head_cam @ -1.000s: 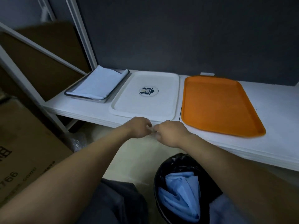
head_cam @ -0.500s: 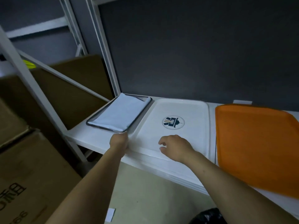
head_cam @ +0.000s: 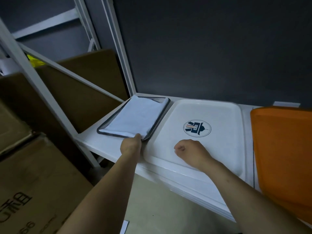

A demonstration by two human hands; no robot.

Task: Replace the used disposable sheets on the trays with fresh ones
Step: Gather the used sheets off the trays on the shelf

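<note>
Three trays in a row on the shelf [head_cam: 94,144]: dark-rimmed metal tray [head_cam: 98,131] at left, white tray [head_cam: 219,149] with a round logo [head_cam: 197,128] in the middle, orange tray [head_cam: 283,149] at right. White and orange both bare, no sheet on either. Stack of pale folded sheets [head_cam: 135,117] lying in the metal tray, filling most of it.

At the stack's near right corner: left hand [head_cam: 130,146], thumb tip on the top edge. Other fingers hidden behind the hand, so cannot tell whether pinching a sheet or only touching. Over the near part of the white tray: right hand [head_cam: 189,151], fingers curled into a fist, nothing visible in it.

Reads as the fetch-fresh-sheet step: used liners apparently off already, fresh one not yet lifted.

Next move probably calls for:
- separating only the top sheet from the stack
- lifting it clear of the rim and carrying it right onto the white tray
- unfolding it, with the right hand uncurling to take the far edge and flatten

Risk: grabbing several layers at once, or dragging the whole stack. Off to the left, cardboard boxes [head_cam: 33,183], not involved.
</note>
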